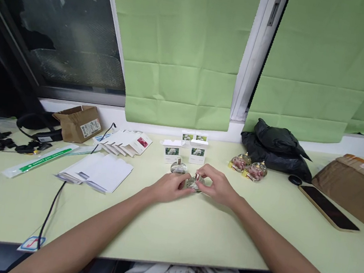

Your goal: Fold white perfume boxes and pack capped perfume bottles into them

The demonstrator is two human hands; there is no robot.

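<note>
Both my hands meet at the middle of the pale green table [189,232] around a small clear perfume bottle [194,184]. My left hand [170,187] grips the bottle's left side with curled fingers. My right hand [217,186] pinches its silver cap from the right. A second clear bottle [178,167] stands just behind, untouched. Several small white boxes with flower pictures [197,152] stand open beyond it.
Flat white cartons [100,172] and folded box blanks [127,142] lie at left, with a black cable [52,202] and a cardboard box [78,123]. Two pinkish bottles [248,166], a black bag [275,149], a phone [327,207] and a brown parcel [354,185] sit at right.
</note>
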